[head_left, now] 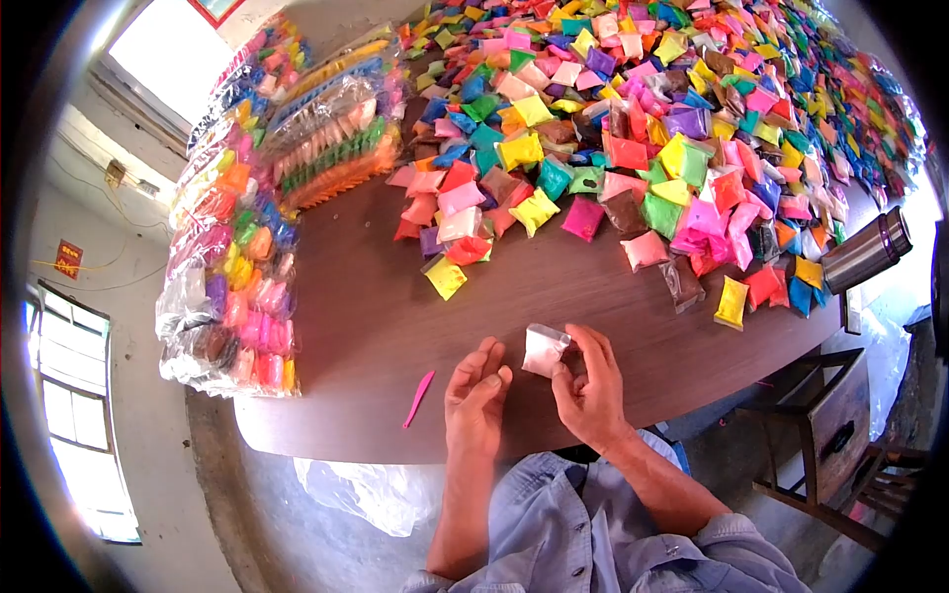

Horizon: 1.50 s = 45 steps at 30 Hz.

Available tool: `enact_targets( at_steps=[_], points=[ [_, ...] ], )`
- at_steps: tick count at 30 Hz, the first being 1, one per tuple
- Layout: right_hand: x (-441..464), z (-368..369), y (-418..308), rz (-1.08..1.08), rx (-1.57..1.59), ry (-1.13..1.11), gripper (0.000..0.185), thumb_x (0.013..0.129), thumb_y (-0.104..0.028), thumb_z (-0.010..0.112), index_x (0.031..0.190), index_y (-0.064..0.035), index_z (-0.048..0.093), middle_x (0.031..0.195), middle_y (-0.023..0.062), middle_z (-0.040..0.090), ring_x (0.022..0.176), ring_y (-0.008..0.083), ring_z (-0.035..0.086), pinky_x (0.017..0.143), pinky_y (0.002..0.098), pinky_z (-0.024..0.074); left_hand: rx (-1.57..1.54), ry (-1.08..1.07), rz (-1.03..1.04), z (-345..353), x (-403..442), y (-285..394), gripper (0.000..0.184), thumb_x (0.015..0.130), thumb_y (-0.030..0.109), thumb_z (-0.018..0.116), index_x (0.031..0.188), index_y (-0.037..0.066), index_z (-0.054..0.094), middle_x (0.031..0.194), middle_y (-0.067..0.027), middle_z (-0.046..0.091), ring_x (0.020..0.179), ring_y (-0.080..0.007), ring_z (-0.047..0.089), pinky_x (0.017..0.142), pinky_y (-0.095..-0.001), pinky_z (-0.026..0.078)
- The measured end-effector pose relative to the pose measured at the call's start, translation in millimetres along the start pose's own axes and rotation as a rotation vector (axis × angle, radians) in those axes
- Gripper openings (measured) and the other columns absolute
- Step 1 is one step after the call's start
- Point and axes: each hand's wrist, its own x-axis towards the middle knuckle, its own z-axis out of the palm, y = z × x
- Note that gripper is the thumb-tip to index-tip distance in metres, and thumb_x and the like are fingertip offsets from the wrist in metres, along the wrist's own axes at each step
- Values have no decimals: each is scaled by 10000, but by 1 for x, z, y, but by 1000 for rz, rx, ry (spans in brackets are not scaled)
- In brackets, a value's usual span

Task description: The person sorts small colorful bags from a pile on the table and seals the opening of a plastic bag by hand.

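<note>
A small clear packet with pale, whitish-pink filling (545,351) is pinched between the thumb and fingers of my right hand (593,390), just above the table near its front edge. My left hand (476,400) is to the left of the packet and apart from it. Its fingers are loosely curved upward with the thumb near them, and I see nothing in it. On the table left of that hand lies a pink plastic knife-shaped tool (418,399).
A large heap of colourful small packets (633,158) covers the back of the brown table (366,296). Bagged bundles of packets (232,287) line its left side. A metal flask (868,252) is at the right edge. A wooden stool (825,425) stands on the floor at right.
</note>
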Motion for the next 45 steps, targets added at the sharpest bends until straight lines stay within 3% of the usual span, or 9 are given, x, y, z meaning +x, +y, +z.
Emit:
enact_targets(
  at_steps=[1, 2, 4, 8, 10, 23, 31, 44, 45],
  points=[
    [-3, -1, 0, 118, 53, -10, 571, 866, 60, 625, 1423, 16, 506, 1364, 207, 540, 1170, 347, 609, 876, 352, 561, -15, -10, 6, 0, 0, 0, 379, 862, -179, 609, 1179, 15, 684, 1440, -159, 605, 1369, -296, 560, 1016, -351, 585],
    [-3, -2, 2, 118, 52, -10, 571, 866, 60, 625, 1423, 16, 506, 1364, 207, 540, 1170, 347, 609, 876, 352, 561, -30, -21, 13, 0, 0, 0, 380, 868, -190, 589, 1181, 3, 687, 1427, -174, 616, 1355, -296, 577, 1016, -344, 594],
    [-3, -3, 8, -15, -39, 36, 648, 807, 136, 557, 1440, 20, 482, 1429, 207, 497, 1273, 353, 557, 969, 343, 527, -43, -28, 14, 0, 0, -1, 381, 870, -191, 585, 1183, 2, 686, 1427, -175, 616, 1357, -298, 575, 1018, -346, 593],
    [-1, -4, 6, 11, -3, 24, 721, 737, 189, 513, 1437, 20, 486, 1444, 212, 498, 1332, 376, 524, 1005, 324, 506, -43, -42, 8, -4, 2, -2, 383, 861, -177, 614, 1179, 25, 685, 1445, -154, 600, 1371, -293, 557, 1011, -355, 587],
    [0, -4, 8, -92, -104, 18, 751, 708, 214, 502, 1433, 18, 490, 1470, 211, 488, 1364, 388, 508, 1001, 323, 507, -44, -45, 9, -5, 2, -2, 385, 862, -178, 614, 1180, 25, 686, 1446, -156, 599, 1371, -293, 557, 1012, -356, 587],
    [1, -3, 8, -32, -67, -25, 666, 734, 209, 530, 1366, 1, 543, 1454, 206, 515, 1354, 401, 526, 939, 314, 535, -46, -73, -2, -6, 2, -1, 384, 865, -184, 606, 1183, 16, 679, 1456, -162, 590, 1368, -295, 562, 999, -360, 588],
    [1, -2, 10, -24, -65, -23, 609, 762, 191, 525, 1335, -9, 566, 1409, 222, 554, 1308, 417, 561, 1026, 395, 516, -61, -76, 0, -5, 2, -1, 384, 865, -197, 589, 1175, 7, 685, 1435, -169, 608, 1359, -295, 573, 999, -351, 595],
    [4, -3, 7, -51, -81, -20, 519, 805, 151, 539, 1297, -6, 592, 1376, 227, 580, 1266, 422, 590, 1034, 415, 518, -37, -72, -7, -5, 2, -1, 382, 862, -183, 598, 1171, 25, 682, 1453, -157, 592, 1370, -287, 559, 993, -349, 583],
    [3, -3, 7, -58, -99, -23, 491, 831, 133, 544, 1297, -10, 597, 1390, 208, 571, 1265, 386, 595, 1028, 399, 523, -39, -75, -7, -5, 2, -1, 382, 862, -183, 598, 1171, 25, 682, 1453, -157, 592, 1370, -287, 559, 993, -349, 583]
  ],
)
